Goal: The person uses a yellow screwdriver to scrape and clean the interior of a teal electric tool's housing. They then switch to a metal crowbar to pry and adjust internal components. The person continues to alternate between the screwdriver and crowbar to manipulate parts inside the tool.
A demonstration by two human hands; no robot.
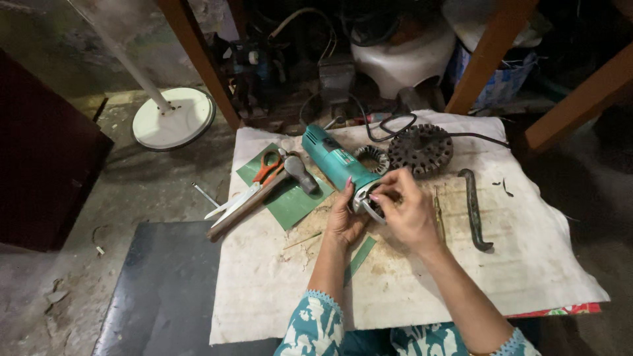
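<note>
A teal angle grinder [336, 161] lies on a stained white cloth [422, 290], its black cord trailing away behind it. My left hand [344, 221] cups the grinder's metal head from below and holds it. My right hand [405, 211] is closed on the front of that head, fingers pinched at a small metal part there. What the fingertips pinch is hidden.
A hammer [264, 194] and orange-handled scissors [254, 181] lie on a green sheet [287, 201] at left. A dark slotted motor core [420, 148] and a smaller ring [374, 158] sit behind the grinder. A bent metal bar [475, 211] lies right. A white fan base [173, 118] stands on the floor.
</note>
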